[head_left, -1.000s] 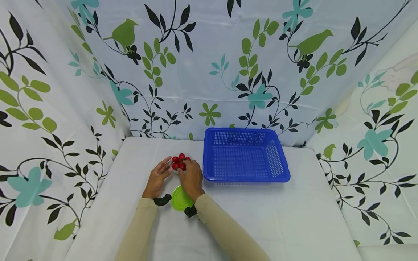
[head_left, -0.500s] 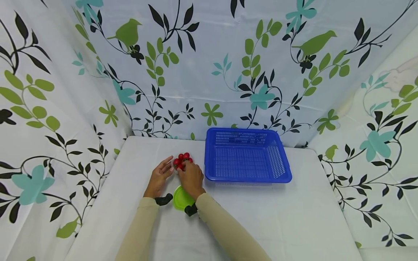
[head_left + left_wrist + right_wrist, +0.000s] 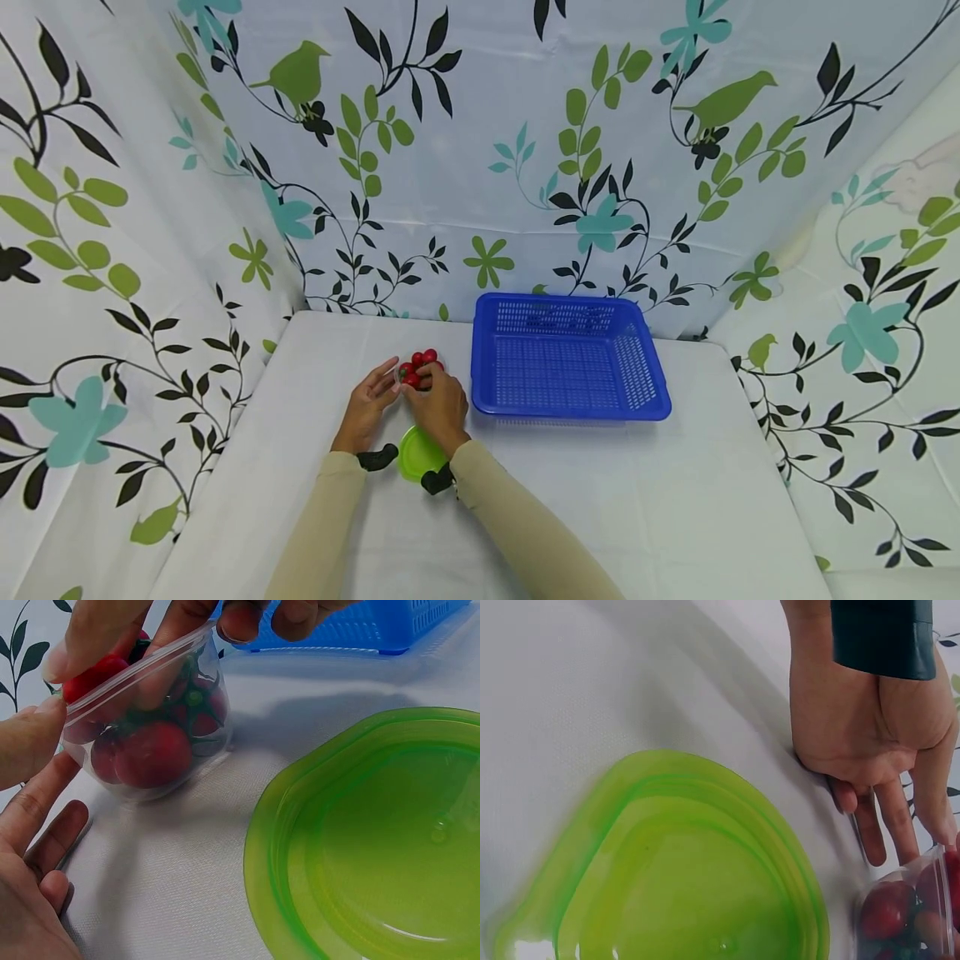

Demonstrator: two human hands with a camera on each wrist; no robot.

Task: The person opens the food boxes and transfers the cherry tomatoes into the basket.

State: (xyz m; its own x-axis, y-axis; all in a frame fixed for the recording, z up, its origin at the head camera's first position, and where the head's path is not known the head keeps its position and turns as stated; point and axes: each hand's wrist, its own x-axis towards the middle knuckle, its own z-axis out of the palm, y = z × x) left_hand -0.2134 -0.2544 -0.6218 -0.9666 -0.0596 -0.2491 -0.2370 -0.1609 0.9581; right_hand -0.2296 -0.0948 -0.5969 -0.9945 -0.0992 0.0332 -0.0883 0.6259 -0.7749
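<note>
Several red cherry tomatoes (image 3: 417, 359) with green stems fill a small clear plastic container (image 3: 139, 795) at the left of the table. My left hand (image 3: 363, 412) stands at the container's left side, fingers spread and mostly straight, the thumb tip right at the rim. From the right, my right hand (image 3: 441, 408) reaches over the rim with thumb and index finger around a cherry tomato (image 3: 97, 675) at the top; its other fingers are bent outside the container. Below both hands lies a round lime-green plastic lid (image 3: 418, 454), which neither hand holds.
A blue perforated plastic basket (image 3: 572, 415) stands on the white-covered table (image 3: 675, 500), just right of my right hand. Leaf-and-bird patterned curtains (image 3: 480, 192) close off the back and both sides. A black strap (image 3: 377, 458) sits at my left wrist.
My right hand's fingers have shifted slightly among the cherry tomatoes, which have moved a little in the container. The left hand keeps its place. The head view has drifted slightly.
</note>
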